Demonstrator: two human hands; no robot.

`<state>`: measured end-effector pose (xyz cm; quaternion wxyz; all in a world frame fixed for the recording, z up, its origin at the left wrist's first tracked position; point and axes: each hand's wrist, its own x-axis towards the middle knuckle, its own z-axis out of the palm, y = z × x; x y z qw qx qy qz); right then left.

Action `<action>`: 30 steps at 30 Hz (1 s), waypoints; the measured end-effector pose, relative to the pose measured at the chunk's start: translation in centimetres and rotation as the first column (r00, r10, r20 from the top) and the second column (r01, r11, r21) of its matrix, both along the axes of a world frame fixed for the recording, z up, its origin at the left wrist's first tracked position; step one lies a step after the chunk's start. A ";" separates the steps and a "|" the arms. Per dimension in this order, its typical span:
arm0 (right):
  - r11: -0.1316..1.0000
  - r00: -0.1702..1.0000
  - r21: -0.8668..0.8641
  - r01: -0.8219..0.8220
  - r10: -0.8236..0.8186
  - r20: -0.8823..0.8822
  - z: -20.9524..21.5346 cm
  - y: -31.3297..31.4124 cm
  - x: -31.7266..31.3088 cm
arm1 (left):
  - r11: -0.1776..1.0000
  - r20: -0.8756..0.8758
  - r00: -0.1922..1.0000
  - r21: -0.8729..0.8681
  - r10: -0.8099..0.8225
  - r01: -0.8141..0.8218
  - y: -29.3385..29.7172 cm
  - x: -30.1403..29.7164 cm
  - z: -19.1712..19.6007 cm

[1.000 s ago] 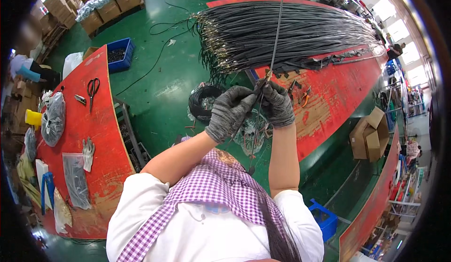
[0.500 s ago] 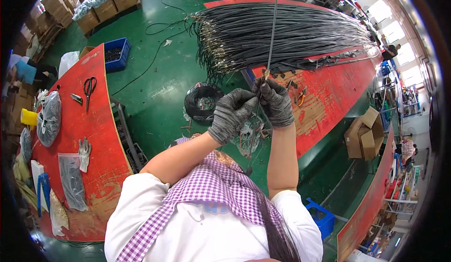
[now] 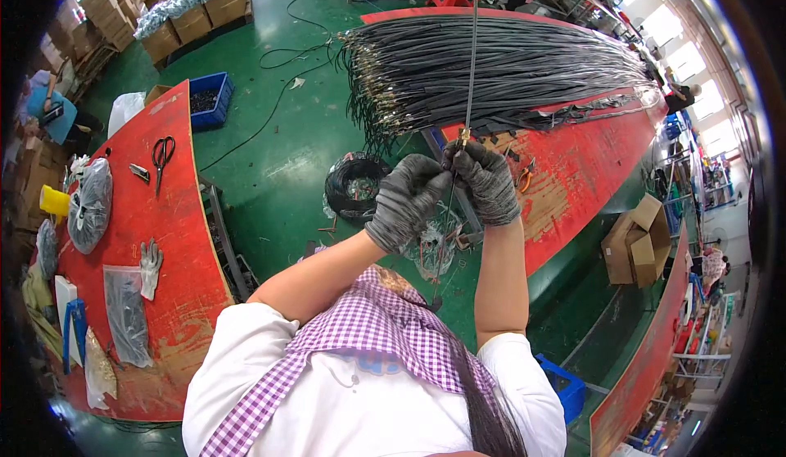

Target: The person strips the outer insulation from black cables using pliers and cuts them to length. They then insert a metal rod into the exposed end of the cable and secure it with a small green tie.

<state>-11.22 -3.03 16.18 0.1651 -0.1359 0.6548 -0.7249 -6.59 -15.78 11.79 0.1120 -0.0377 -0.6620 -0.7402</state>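
Both my hands wear grey-black knit gloves and meet at a thin dark hose that runs up and away over the red table. A brass-coloured fitting on it stands just above my right hand, whose fingers are wrapped round the hose. Left of it, my left hand is closed, with thumb and forefinger pinched at the dark line just below the fitting. The tips of those fingers are partly hidden. Below my hands the thin line hangs down toward my apron.
A thick bundle of black hoses with brass ends covers the far red table. Orange-handled pliers lie there. On the left red table are scissors and a glove. A black coil sits on the floor.
The whole view has shifted slightly. My hands stay together at the fitting, with my left fingers moved a little against the hose.
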 end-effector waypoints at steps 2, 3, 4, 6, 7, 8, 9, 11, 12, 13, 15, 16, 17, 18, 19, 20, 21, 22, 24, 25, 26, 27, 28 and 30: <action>0.999 1.000 0.023 -0.022 0.023 -0.001 -0.6 0.6 -0.3 | 0.935 0.157 0.965 0.321 -0.210 0.152 0.2 -0.4 0.0; 0.999 1.000 -0.027 -0.025 0.025 -0.005 -0.7 0.8 -0.3 | 0.845 0.174 0.918 0.479 -0.355 0.236 0.4 -0.4 0.3; 0.996 0.999 -0.082 -0.037 0.036 -0.007 -1.0 0.6 -0.4 | 0.856 0.167 0.916 0.448 -0.364 0.259 0.4 -0.5 0.1; 0.990 0.998 -0.124 -0.062 0.065 0.019 -0.9 0.5 -0.5 | 0.872 0.152 0.911 0.385 -0.384 0.304 0.2 -0.9 -0.5; 0.991 0.995 -0.110 -0.075 0.081 0.051 -0.7 0.7 -0.6 | 0.858 0.160 0.890 0.384 -0.427 0.342 -0.1 -1.0 -0.3; 0.992 0.992 -0.095 -0.088 0.096 0.082 -0.6 0.8 -0.7 | 0.842 0.168 0.867 0.383 -0.468 0.380 -0.4 -1.1 0.0; 0.989 0.994 -0.122 -0.079 0.088 0.066 -0.7 0.8 -0.6 | 0.824 0.176 0.843 0.382 -0.509 0.418 -0.7 -1.2 0.3; 0.983 0.997 -0.174 -0.061 0.068 0.033 -1.0 0.6 -0.5 | 0.824 0.188 0.839 0.386 -0.511 0.415 -0.6 -1.0 0.4; 0.985 0.998 -0.169 -0.044 0.049 0.025 -1.2 0.6 -0.6 | 0.823 0.193 0.837 0.388 -0.512 0.414 -0.5 -1.0 0.5; 0.986 0.999 -0.166 -0.029 0.033 0.018 -1.4 0.5 -0.7 | 0.825 0.175 0.849 0.395 -0.499 0.404 -0.4 -1.0 0.2; 0.983 1.000 -0.184 -0.004 0.009 0.021 -1.1 0.2 -0.6 | 0.827 0.136 0.871 0.409 -0.473 0.385 0.0 -1.2 -0.4; 0.979 0.999 -0.204 0.006 0.002 0.036 -0.7 -0.2 -0.4 | 0.834 0.135 0.889 0.430 -0.438 0.346 0.2 -1.1 -0.3; 0.975 0.999 -0.223 0.016 -0.004 0.051 -0.5 -0.5 -0.2 | 0.839 0.134 0.906 0.450 -0.402 0.305 0.4 -0.9 -0.1; 0.980 0.998 -0.198 0.017 -0.004 0.067 -0.4 -0.6 -0.2 | 0.842 0.135 0.922 0.470 -0.364 0.264 0.5 -0.8 0.3; 0.985 0.997 -0.169 0.024 -0.010 0.082 -0.3 -0.5 -0.2 | 0.833 0.134 0.929 0.500 -0.345 0.237 0.7 -0.9 0.9; 0.989 0.998 -0.142 0.027 -0.020 0.055 -0.4 -0.6 -0.3 | 0.822 0.135 0.936 0.529 -0.326 0.210 0.9 -1.0 1.6; 0.993 0.999 -0.117 0.033 -0.030 0.028 -0.4 -0.7 -0.4 | 0.810 0.136 0.942 0.558 -0.305 0.182 1.0 -1.2 2.0; 0.995 0.998 -0.096 0.034 -0.038 -0.042 -0.7 -0.9 -0.7 | 0.829 0.133 0.943 0.525 -0.306 0.194 0.8 -1.3 1.8; 0.994 0.995 -0.104 0.031 -0.041 -0.091 -1.1 -1.4 -0.8 | 0.862 0.128 0.944 0.458 -0.305 0.217 0.3 -1.5 1.4; 0.990 0.997 -0.135 0.025 -0.035 -0.069 -1.3 -1.6 -0.8 | 0.865 0.103 0.959 0.465 -0.263 0.187 0.4 -1.4 1.4; 0.986 0.999 -0.166 0.020 -0.028 -0.046 -1.4 -1.9 -0.8 | 0.867 0.078 0.972 0.472 -0.219 0.157 0.6 -1.2 1.6; 0.983 0.999 -0.180 0.017 -0.024 -0.034 -1.5 -2.2 -1.0 | 0.868 0.054 0.983 0.480 -0.175 0.128 0.7 -1.1 1.8; 0.981 0.999 -0.190 0.022 -0.026 -0.021 -1.6 -2.3 -1.0 | 0.874 0.064 0.986 0.474 -0.154 0.106 0.9 -1.1 1.9; 0.977 0.999 -0.206 0.049 -0.051 -0.004 -2.0 -2.3 -1.1 | 0.885 0.086 0.990 0.462 -0.114 0.062 1.1 -1.3 2.0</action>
